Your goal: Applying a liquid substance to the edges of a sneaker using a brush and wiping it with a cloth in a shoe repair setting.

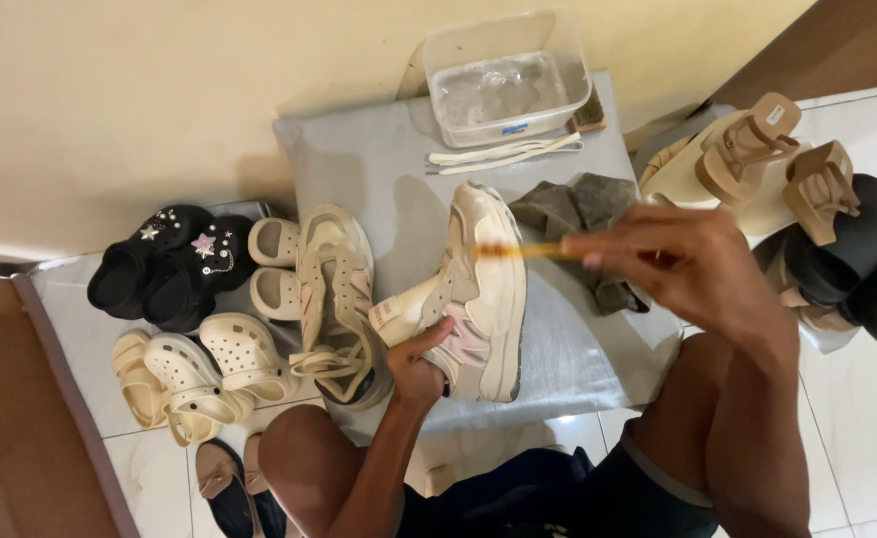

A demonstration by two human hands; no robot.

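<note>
Seen from the head camera: left hand closed around the heel and tongue of a cream sneaker, propped on its side on the grey cloth-covered surface, beside its unlaced mate. Right hand pinched tight on a blurred yellowish brush handle touching the sneaker's upper; behind, a clear plastic tub, loose white laces and a grey rag.

Your left hand grips a cream chunky sneaker, matt leather-like panels with mesh. Your right hand pinches a thin, blurred amber stick. Clear glossy plastic tub; crumpled grey cloth rag; floor tiles polished, reflective.
</note>
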